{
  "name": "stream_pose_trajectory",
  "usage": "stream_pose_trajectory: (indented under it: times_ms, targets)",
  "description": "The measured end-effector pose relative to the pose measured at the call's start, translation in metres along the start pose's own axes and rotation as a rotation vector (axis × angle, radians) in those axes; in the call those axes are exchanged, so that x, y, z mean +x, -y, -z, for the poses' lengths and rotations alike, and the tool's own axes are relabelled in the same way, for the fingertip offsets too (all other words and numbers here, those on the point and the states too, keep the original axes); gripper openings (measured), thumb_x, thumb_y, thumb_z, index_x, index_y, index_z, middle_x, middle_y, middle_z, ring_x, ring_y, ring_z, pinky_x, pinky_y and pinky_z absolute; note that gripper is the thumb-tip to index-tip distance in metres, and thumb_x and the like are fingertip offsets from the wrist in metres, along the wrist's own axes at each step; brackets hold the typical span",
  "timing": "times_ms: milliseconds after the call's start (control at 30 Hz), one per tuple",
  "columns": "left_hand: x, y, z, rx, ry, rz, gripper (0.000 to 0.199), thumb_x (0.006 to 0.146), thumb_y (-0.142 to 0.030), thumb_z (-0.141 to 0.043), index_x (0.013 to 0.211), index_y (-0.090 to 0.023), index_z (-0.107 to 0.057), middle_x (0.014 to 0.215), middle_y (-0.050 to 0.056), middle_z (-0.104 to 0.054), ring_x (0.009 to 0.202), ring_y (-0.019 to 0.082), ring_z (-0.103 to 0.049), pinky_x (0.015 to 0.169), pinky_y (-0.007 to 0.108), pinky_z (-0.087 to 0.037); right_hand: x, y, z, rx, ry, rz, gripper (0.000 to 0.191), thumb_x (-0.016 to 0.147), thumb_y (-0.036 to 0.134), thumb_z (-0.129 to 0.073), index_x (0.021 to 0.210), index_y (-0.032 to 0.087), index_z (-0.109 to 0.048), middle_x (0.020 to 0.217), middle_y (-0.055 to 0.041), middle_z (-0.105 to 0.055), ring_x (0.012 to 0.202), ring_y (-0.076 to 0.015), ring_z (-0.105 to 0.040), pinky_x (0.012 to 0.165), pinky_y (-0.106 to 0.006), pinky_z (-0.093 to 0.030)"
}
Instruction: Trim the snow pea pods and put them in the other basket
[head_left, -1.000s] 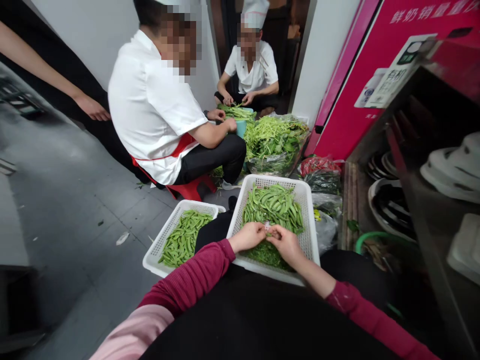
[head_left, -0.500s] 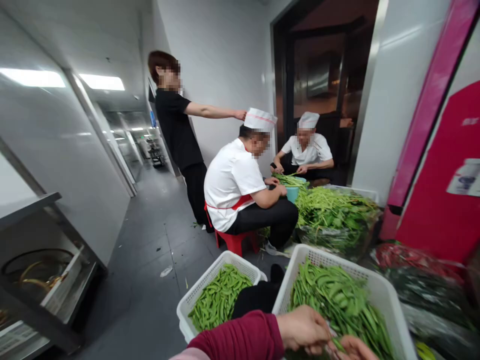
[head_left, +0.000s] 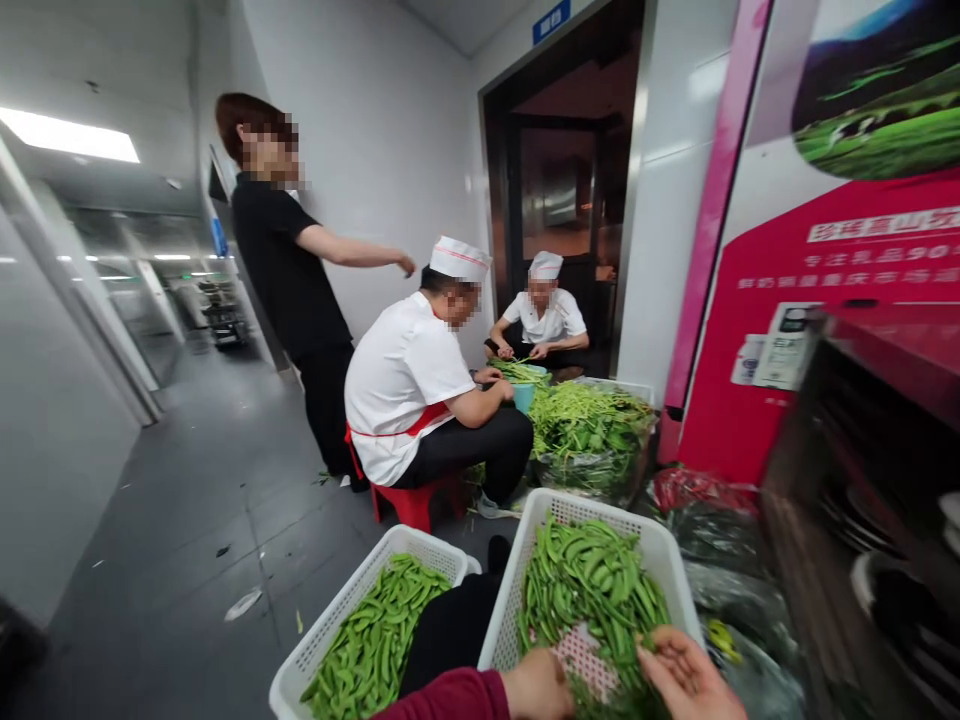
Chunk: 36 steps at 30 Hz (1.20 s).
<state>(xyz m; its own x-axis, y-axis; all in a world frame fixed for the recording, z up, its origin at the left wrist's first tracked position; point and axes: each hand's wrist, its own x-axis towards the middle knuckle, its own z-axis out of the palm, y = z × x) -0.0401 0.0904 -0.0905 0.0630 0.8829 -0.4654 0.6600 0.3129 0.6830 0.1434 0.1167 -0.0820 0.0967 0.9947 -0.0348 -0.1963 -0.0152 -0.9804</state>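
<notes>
My right hand [head_left: 686,675] is at the near right corner of a white perforated basket [head_left: 525,560] of flat green bean pods [head_left: 600,570]. Its thumb and fingertips pinch a green pod at the edge of the pile. My left hand [head_left: 536,685], below a maroon sleeve [head_left: 450,697], is closed over the basket's near side. Its fingertips are hidden, so what it may hold does not show. Between the hands, the pink-and-white bottom of the basket shows, with thin green trimmings near it. Left of my dark-trousered leg [head_left: 450,630] stands a second white basket [head_left: 300,665] of green pods [head_left: 382,630].
A co-worker in white [head_left: 405,370] sits on a red stool [head_left: 409,505]; another [head_left: 545,315] works by the doorway. A person in black [head_left: 281,270] stands behind. Leafy green stalks [head_left: 592,420], plastic bags [head_left: 735,600] and a dark shelf [head_left: 832,480] lie to the right.
My hands were together at a pod and are now apart, the right one at the pile. The view has swung right. The standing person's hand has come away from the seated co-worker's cap.
</notes>
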Motion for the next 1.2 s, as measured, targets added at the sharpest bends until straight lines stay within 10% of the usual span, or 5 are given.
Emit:
stream_pose_trajectory:
  times_ms: [200, 367, 633, 867, 1200]
  targets:
    - [0.002, -0.011, 0.014, 0.044, -0.036, -0.259, 0.064, 0.048, -0.013, -0.064, 0.11, -0.021, -0.052, 0.1, 0.005, -0.052, 0.079, 0.014, -0.051, 0.069, 0.025, -0.041, -0.002, 0.031, 0.008, 0.098, 0.018, -0.045, 0.043, 0.049, 0.041, -0.074, 0.079, 0.018, -0.052, 0.069, -0.0022, -0.063, 0.058, -0.0143, -0.056, 0.052, -0.022, -0.046]
    - [-0.013, -0.04, 0.016, -0.029, 0.397, -0.217, 0.024, 0.076, -0.027, -0.042, 0.087, -0.016, -0.059, 0.064, 0.0, -0.052, 0.047, 0.008, -0.046, 0.048, 0.02, -0.039, -0.011, 0.006, 0.006, 0.079, 0.14, -0.127, 0.045, 0.054, 0.043, -0.071, 0.088, 0.019, -0.055, 0.072, -0.0033, -0.063, 0.057, -0.0167, -0.057, 0.052, -0.026, -0.046]
    - [-0.03, -0.04, 0.028, 0.219, 0.242, -0.416, 0.02, 0.075, -0.02, -0.041, 0.076, -0.015, -0.061, 0.055, -0.003, -0.05, 0.046, 0.007, -0.043, 0.048, 0.018, -0.035, -0.017, 0.006, 0.014, -0.331, 0.307, 0.046, 0.021, 0.066, 0.04, -0.059, 0.074, 0.021, -0.058, 0.061, -0.0002, -0.057, 0.057, -0.017, -0.055, 0.057, -0.026, -0.044]
    - [-0.039, -0.035, 0.018, 0.479, 0.078, -0.636, 0.012, 0.066, -0.018, -0.05, 0.057, -0.015, -0.058, 0.05, -0.001, -0.049, 0.05, 0.009, -0.04, 0.051, 0.019, -0.032, -0.038, 0.027, 0.008, -0.984, 0.815, 0.258, 0.01, 0.073, 0.027, -0.052, 0.073, 0.024, -0.062, 0.07, -0.0026, -0.062, 0.072, -0.02, -0.056, 0.067, -0.028, -0.038]
    - [-0.027, -0.033, 0.0, -0.415, -0.087, -0.304, 0.02, 0.069, -0.019, -0.041, 0.052, -0.013, -0.049, 0.045, -0.004, -0.045, 0.043, 0.005, -0.038, 0.042, 0.015, -0.029, -0.04, 0.001, -0.028, -0.625, 0.388, -0.029, 0.015, 0.08, 0.029, -0.039, 0.075, 0.02, -0.05, 0.057, 0.0011, -0.057, 0.056, -0.0152, -0.053, 0.056, -0.025, -0.038]
